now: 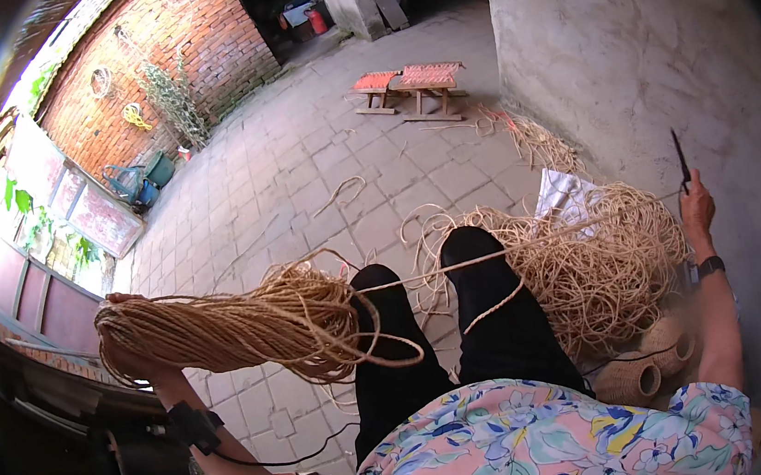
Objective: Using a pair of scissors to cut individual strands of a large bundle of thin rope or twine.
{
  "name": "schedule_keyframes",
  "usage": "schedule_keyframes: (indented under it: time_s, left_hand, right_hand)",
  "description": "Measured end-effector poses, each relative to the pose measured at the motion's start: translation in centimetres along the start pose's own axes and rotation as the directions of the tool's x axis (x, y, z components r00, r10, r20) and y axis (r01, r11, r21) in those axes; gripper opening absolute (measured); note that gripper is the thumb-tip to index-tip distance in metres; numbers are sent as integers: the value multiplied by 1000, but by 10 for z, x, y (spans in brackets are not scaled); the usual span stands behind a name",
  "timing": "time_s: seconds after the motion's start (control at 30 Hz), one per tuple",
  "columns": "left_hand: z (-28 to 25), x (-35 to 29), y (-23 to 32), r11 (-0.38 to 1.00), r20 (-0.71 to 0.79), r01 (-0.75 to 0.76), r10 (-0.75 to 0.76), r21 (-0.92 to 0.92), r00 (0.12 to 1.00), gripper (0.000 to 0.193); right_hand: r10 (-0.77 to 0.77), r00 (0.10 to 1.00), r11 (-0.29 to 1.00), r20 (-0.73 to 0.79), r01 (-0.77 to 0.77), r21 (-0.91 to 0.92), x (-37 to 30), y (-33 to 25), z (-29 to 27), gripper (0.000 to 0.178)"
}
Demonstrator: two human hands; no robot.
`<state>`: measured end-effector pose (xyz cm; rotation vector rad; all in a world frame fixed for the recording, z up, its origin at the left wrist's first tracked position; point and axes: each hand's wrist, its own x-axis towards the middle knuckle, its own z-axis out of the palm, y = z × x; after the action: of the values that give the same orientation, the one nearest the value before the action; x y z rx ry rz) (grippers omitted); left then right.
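In the head view, the hank (pixel 224 333) hung out to the left, reaching from the left hand (pixel 138 360) to the left knee (pixel 378 298). Its strands lay over that hand and hid most of the fingers, so how far they closed could not be told, though the hand clearly bore the hank's outer end. The right hand (pixel 698 209) was out by the wall (pixel 620 45), fingers curled around a slim dark tool (pixel 680 155), probably scissors, which pointed upward.

As for progress, a good share of rope seemed done: the hank was thick, its loops long and mostly even near the left hand, looser and sprung out toward the knee. One strand (pixel 503 253) ran from the hank over both knees toward the right; whether it reached the right hand could not be made out. A short free end (pixel 495 309) lay over the right thigh.

Much looked left to gather. A broad, tangled heap (pixel 598 279) covered the floor right of the legs, with a white cloth (pixel 567 199) on its far edge and two woven pots (pixel 632 380) at its near side. A stray piece (pixel 339 193) lay on the paving, well apart. No tie showed around the hank, so binding, if wanted, appeared not yet done.
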<state>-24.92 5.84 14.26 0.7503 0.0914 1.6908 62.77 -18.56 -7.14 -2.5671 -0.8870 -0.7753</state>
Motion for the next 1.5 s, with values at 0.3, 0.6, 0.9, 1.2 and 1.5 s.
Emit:
schedule_keyframes:
  time_s: [0.3, 0.6, 0.9, 1.2, 1.5]
  left_hand:
    - [47, 1, -25, 941, -115, -81, 125, 328, 985, 45]
    - [91, -12, -46, 992, 157, 122, -126, 32, 979, 50]
    - [15, 43, 19, 635, -99, -316, 530, 705, 842, 39]
    - [-8, 20, 6, 853, -53, -112, 162, 509, 985, 47]
    - [-45, -34, -103, 938, -96, 194, -174, 287, 980, 51]
  right_hand:
    - [-96, 962, 973, 254, 37, 229, -54, -71, 19, 49]
    - [-753, 657, 265, 24, 270, 926, -166, -342, -86, 43]
    - [-900, 344, 82, 267, -467, 880, -156, -283, -99, 32]
    - [-402, 786, 175, 470, -438, 882, -45, -119, -39, 30]
    - [252, 965, 967, 69, -254, 19, 43, 14, 26, 41]
